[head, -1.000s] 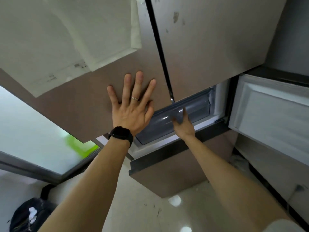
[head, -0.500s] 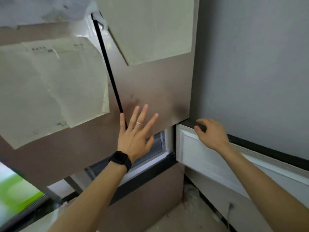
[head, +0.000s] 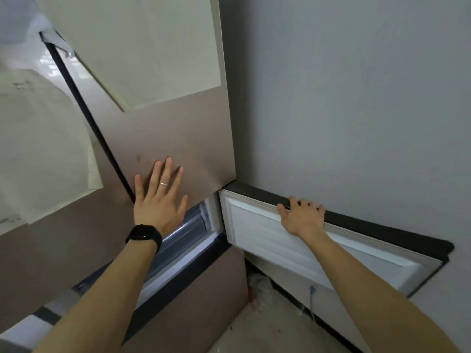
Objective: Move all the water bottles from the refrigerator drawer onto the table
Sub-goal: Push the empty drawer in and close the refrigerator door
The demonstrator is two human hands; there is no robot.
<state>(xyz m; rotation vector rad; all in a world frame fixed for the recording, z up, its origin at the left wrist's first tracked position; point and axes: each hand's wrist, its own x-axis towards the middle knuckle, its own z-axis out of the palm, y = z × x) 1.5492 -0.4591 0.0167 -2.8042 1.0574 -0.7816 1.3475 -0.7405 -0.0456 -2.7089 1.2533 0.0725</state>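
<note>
Right hand (head: 302, 217): grip curled over the top edge of the open lower door (head: 254, 230), holding it. Left hand (head: 159, 200): grip flat, fingers spread, pressed on the upper door (head: 178, 138), holding nothing. Clear drawer (head: 188, 228) shows in the gap below the upper door's bottom edge. No bottles visible, presumably inside.

Risks:
- If the lower door isn't swung wide enough, the drawer likely fouls on it when pulled.
- Fingers on that top edge could get pinched against the wall (head: 356, 98).

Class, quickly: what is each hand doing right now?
Left hand: open, flat on the upper door.
Right hand: gripping the top edge of the lower door.
</note>
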